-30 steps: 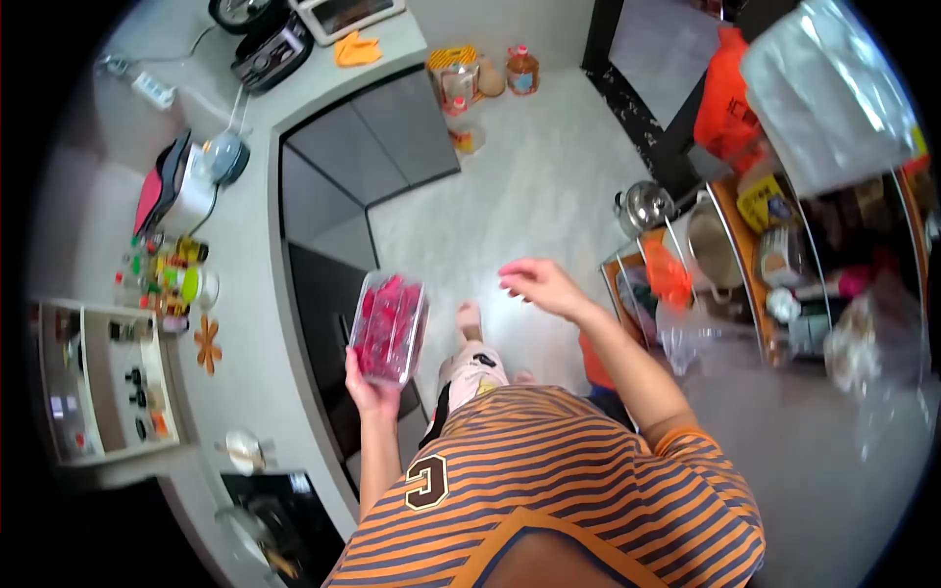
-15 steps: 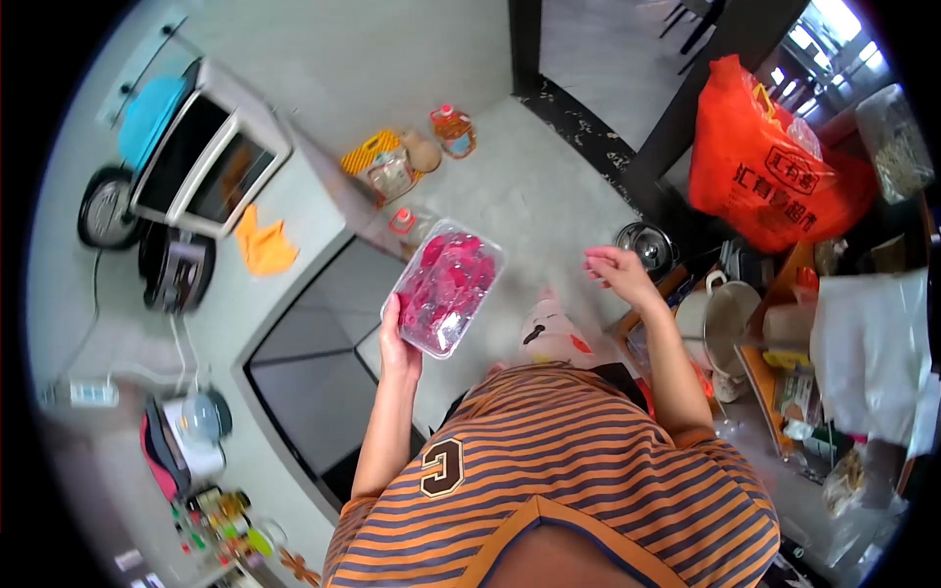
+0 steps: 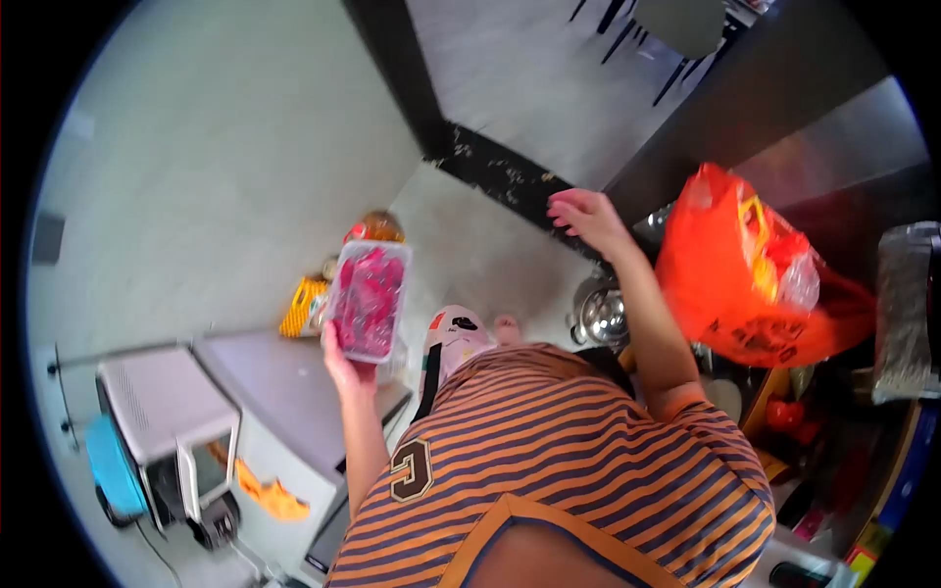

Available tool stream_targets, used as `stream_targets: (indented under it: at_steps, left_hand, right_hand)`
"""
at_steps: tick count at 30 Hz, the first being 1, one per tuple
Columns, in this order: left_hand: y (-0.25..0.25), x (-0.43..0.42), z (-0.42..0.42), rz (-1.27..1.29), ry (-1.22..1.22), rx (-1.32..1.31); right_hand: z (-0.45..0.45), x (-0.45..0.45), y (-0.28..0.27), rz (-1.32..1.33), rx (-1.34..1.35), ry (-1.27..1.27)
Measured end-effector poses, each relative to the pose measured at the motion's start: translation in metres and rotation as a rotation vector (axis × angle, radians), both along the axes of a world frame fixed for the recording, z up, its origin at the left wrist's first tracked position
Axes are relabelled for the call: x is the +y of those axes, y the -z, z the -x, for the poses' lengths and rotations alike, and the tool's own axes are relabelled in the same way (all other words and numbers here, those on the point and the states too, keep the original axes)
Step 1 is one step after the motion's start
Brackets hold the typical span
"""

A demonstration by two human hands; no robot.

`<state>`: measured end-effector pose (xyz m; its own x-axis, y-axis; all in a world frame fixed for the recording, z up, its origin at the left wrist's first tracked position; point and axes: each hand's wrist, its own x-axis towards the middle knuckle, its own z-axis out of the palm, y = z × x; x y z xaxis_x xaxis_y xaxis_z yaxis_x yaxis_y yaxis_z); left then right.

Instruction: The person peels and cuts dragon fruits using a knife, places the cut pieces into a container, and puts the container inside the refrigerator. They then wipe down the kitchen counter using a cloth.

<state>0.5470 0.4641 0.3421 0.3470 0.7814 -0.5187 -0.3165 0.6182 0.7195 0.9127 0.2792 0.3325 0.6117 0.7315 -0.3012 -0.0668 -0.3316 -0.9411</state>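
My left hand (image 3: 350, 370) grips the lower left edge of a clear plastic container (image 3: 371, 299). Bright pink-red pieces fill the container, possibly cut fruit; their exact kind is unclear. It is held out over the floor in front of my body. Out to the other side, my right hand (image 3: 586, 218) hangs in the air with loosely bent fingers and nothing in them. A large red plastic bag (image 3: 730, 284) stands close to my right forearm.
A dark door sill (image 3: 500, 167) crosses the floor ahead, and a chair (image 3: 681, 27) stands beyond it. On the left counter are a microwave (image 3: 172, 416) and an orange cloth (image 3: 270, 493). A metal pot (image 3: 600, 316) sits low near my right arm. An oil bottle (image 3: 377, 227) stands by the wall.
My view has turned toward the doorway, and my feet have shifted. The container stays in my left hand, now lower left in front of the oil bottle. My right hand remains empty.
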Motion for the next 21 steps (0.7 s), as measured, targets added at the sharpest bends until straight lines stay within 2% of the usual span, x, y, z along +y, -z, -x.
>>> stream_targets:
  at_steps: [3,5,6,9,10,13,16,20,21]
  left_hand:
    - [0.008,0.059,-0.052,-0.014,0.028,-0.002]
    - [0.030,0.112,-0.093,0.014,0.068,0.127]
    - [0.044,0.143,-0.118,0.013,0.128,0.117]
    - [0.042,0.200,-0.221,-0.038,0.246,0.155]
    - [0.036,0.219,-0.258,-0.047,0.324,0.132]
    - [0.011,0.264,-0.385,-0.064,0.533,0.066]
    - [-0.004,0.290,-0.489,-0.122,0.693,0.018]
    - [0.000,0.306,-0.624,-0.087,0.812,-0.073]
    - [-0.004,0.300,-0.652,-0.080,0.820,-0.065]
  right_hand:
    - [-0.048,0.064,-0.006,0.011,0.051,-0.038]
    - [-0.095,0.105,-0.010,0.041,-0.085,-0.047]
    - [-0.122,0.123,-0.008,0.012,-0.125,0.006]
    - [-0.212,0.146,-0.013,-0.059,-0.169,0.215]
    - [-0.243,0.151,-0.025,-0.011,-0.162,0.307]
    - [-0.334,0.142,-0.048,-0.027,-0.189,0.578]
    - [-0.417,0.110,-0.067,-0.088,-0.347,0.884]
    - [-0.539,0.009,-0.071,0.116,-0.610,1.404]
    - [-0.572,-0.029,-0.070,0.308,-0.714,1.508]
